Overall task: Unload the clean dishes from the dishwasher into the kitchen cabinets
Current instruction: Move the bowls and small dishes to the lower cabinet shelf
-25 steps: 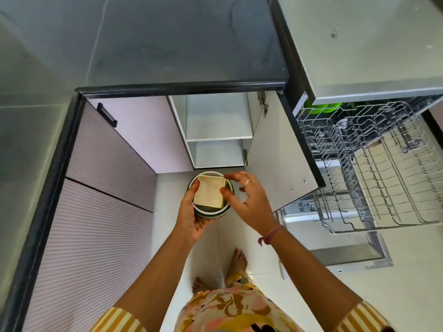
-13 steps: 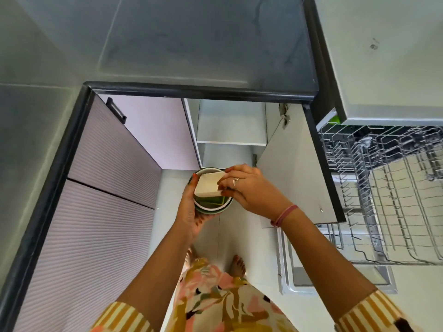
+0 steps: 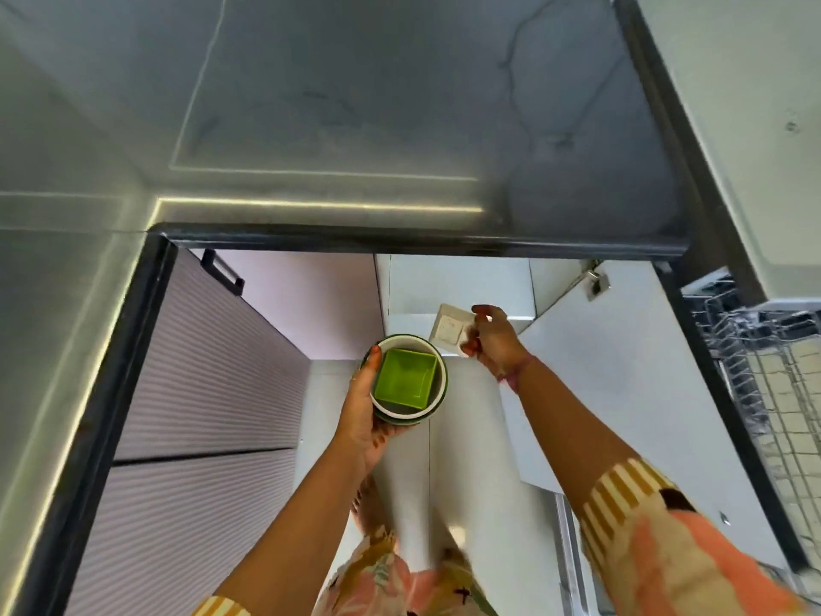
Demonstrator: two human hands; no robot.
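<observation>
Person is standing right at the open cabinet (image 3: 457, 282) under the dark table (image 3: 400, 126). Left hand (image 3: 362, 420) cups a stack of round bowls (image 3: 437, 395) from below, thumb hooked over the rim, just in front of the cabinet opening. A green square container (image 3: 404, 382) sits nested in the top bowl. Right hand (image 3: 493, 340) is pinching a cream square dish (image 3: 448, 329), held up at the cabinet shelf, looks like the dish is tilted but it's a bit blurry. The pulled-out dishwasher rack (image 3: 773, 384) is off to the right of the cabinet door (image 3: 622, 393).
</observation>
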